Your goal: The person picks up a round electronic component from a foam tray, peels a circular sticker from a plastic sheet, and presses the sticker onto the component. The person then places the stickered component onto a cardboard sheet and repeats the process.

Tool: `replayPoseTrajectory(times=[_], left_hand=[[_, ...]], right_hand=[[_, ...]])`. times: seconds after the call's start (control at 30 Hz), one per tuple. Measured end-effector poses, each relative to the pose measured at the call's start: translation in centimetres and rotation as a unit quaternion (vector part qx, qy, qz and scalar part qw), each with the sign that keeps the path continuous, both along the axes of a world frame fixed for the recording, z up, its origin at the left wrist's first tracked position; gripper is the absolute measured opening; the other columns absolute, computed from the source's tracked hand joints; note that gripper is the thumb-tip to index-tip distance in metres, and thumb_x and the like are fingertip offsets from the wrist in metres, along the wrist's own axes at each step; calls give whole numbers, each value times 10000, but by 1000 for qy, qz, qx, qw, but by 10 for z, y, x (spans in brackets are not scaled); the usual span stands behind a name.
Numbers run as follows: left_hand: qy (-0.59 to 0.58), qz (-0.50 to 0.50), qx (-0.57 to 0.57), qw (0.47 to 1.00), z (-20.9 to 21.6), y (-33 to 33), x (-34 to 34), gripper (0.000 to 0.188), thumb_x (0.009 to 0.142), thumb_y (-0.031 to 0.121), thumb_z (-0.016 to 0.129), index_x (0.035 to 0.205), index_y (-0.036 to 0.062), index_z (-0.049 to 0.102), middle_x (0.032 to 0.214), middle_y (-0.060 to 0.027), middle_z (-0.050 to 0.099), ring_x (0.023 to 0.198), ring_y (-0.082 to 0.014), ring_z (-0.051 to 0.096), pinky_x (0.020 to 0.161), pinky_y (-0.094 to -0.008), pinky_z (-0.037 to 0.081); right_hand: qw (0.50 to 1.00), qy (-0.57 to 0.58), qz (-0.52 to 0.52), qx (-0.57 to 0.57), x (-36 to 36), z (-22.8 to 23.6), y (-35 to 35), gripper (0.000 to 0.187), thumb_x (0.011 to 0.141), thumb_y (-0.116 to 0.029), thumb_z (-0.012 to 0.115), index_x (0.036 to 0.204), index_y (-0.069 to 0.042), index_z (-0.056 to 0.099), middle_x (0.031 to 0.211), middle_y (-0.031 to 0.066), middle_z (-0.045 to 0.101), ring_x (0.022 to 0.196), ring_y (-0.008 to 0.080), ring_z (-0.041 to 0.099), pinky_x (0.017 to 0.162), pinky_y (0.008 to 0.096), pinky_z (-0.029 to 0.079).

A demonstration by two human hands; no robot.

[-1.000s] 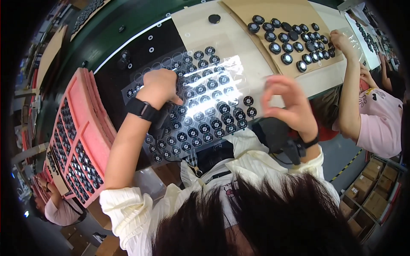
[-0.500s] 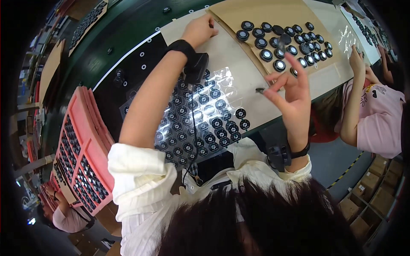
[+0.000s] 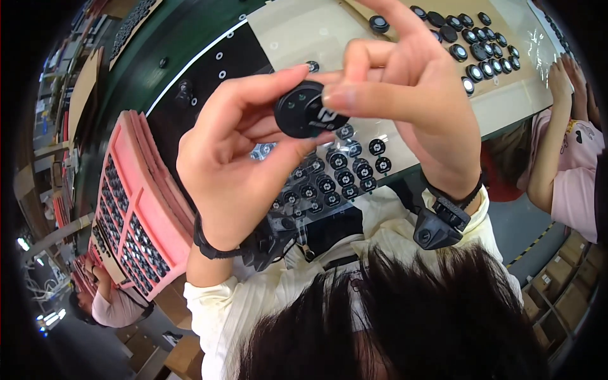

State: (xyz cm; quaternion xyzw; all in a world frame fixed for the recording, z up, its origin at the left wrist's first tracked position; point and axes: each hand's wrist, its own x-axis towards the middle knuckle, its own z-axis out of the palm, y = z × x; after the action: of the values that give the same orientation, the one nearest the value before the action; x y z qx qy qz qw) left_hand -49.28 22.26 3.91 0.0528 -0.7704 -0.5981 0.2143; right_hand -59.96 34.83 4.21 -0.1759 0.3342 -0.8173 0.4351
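Between the two hands I have a black disc [image 3: 289,114], its rim pinched by the left hand's [image 3: 221,152] fingers and thumb. Over its right side, the right hand [image 3: 421,88] pinches a thin round black label [image 3: 327,118]; I cannot tell whether label and disc touch. Below the grip lies a clear sheet [image 3: 327,171] of similar labels; left of it, a pink tray [image 3: 140,183]; beyond it rightward, cardboard [image 3: 453,6] bearing more discs.
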Motion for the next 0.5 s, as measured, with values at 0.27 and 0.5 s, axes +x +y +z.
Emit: replayPoseTrajectory(times=[0.27, 0.5], left_hand=[[10, 1, -1, 1000, -3, -2, 14, 425, 617, -176, 601, 1015, -115, 464, 900, -208, 565, 755, -231, 609, 677, -293, 535], [19, 13, -32, 999, 0, 2, 14, 439, 586, -195, 605, 997, -124, 468, 959, -209, 548, 810, -225, 597, 696, -282, 531]], right_hand=[[990, 88, -5, 109, 15, -2, -5, 775, 684, 103, 600, 1292, 33, 125, 698, 64, 527, 719, 142, 557, 853, 330, 415], [976, 168, -63, 121, 17, -13, 4, 770, 679, 94, 602, 1292, 23, 141, 781, 84, 510, 797, 172, 529, 861, 339, 405]])
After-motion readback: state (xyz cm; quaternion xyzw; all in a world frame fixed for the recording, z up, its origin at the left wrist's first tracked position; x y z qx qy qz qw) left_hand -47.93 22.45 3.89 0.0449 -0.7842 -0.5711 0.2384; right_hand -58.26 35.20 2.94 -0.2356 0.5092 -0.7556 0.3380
